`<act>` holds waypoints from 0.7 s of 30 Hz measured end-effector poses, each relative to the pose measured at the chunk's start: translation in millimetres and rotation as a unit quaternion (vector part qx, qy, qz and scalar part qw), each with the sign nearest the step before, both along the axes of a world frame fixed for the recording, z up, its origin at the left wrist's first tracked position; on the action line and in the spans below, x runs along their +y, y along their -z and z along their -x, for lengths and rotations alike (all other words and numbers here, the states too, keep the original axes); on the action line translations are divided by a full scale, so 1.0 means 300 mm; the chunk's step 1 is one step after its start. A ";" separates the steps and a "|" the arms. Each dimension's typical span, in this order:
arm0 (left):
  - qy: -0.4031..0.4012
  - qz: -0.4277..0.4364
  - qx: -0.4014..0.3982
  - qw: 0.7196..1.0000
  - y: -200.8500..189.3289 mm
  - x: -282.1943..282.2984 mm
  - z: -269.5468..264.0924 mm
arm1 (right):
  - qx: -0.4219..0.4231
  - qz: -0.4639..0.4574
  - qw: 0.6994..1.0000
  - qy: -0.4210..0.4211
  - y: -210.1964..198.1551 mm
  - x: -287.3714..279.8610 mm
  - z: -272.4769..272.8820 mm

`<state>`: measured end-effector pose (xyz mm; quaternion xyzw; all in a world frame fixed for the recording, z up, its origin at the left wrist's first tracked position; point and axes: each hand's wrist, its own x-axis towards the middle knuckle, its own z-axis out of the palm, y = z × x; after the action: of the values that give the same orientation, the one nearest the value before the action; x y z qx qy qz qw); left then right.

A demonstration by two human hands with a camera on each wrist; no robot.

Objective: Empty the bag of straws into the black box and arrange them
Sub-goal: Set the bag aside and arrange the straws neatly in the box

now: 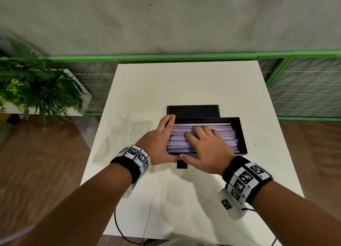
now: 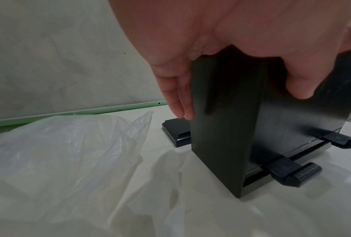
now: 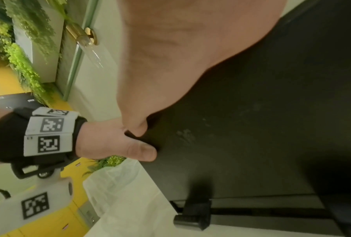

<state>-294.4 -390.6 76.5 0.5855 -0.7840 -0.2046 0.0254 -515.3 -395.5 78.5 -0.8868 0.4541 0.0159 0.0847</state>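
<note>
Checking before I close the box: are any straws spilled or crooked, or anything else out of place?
No straws lie outside the black box; the straws lie roughly parallel, ends slightly uneven at the right. The empty plastic bag lies crumpled on the table, left of the box.

Grey wall (image 1: 166, 21), green railing (image 1: 184, 57), wood floor (image 1: 46, 172), potted fern (image 1: 33, 87).

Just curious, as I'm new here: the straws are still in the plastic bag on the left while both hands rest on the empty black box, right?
Not quite. The head view shows the straws already in the black box; the plastic bag lies empty.
</note>
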 end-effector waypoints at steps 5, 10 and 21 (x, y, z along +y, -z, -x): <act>0.006 -0.003 0.015 1.000 0.005 0.004 -0.010 | -0.103 0.019 0.994 0.027 -0.027 0.016 0.048; -0.075 0.003 0.146 0.986 0.049 0.101 -0.034 | -0.315 -0.034 0.892 0.323 -0.038 0.010 0.263; -0.371 -0.134 0.607 0.690 -0.183 0.051 0.107 | -0.473 -0.324 0.718 0.395 -0.117 0.010 0.265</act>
<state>-326.5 -375.2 131.5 0.5739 -0.2814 -0.5921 0.4908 -594.8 -392.4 113.5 -0.4374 0.6312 -0.2943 0.5689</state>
